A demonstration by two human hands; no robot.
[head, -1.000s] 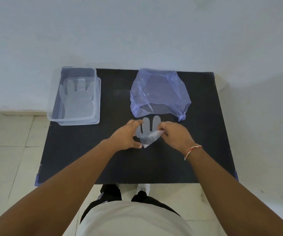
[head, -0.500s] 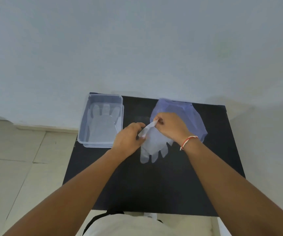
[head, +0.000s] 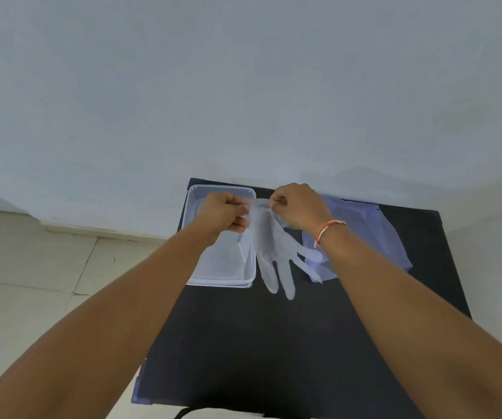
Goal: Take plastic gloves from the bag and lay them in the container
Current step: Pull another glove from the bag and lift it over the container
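Both hands pinch the cuff of one clear plastic glove (head: 269, 246) and hold it up above the black desk (head: 273, 343): the left hand (head: 224, 214) has its fingers closed on one edge, the right hand (head: 299, 207) on the other. The glove hangs with its finger ends downward, just right of the clear container (head: 245, 281). The bluish bag (head: 364, 234) lies on the desk behind the right wrist.
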